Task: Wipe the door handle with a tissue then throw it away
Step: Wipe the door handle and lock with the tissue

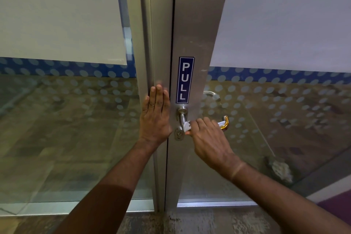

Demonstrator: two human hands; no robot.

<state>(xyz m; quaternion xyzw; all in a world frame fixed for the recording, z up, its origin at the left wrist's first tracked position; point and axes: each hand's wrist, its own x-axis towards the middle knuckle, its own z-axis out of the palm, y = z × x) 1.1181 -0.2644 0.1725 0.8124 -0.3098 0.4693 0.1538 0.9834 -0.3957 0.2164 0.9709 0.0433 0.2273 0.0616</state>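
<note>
Head view shows the right hand [209, 138] clenched around the door handle [183, 118] with a white tissue [187, 126] pressed between fingers and metal; a scrap of the tissue sticks out at the thumb side, near the bend of the handle, and another bit shows by the handle's far tip, which glints gold; just below the grip sits the keyhole [179, 135] in the metal door frame [199, 34]; the left hand [155, 118] lies flat and open against the neighbouring frame, fingers pointing up, holding nothing; above the handle a blue sign [185, 80] reads PULL; glass panels [66, 119] with pale dots stand on both sides, and a second handle [211, 94] shows through the glass
</note>
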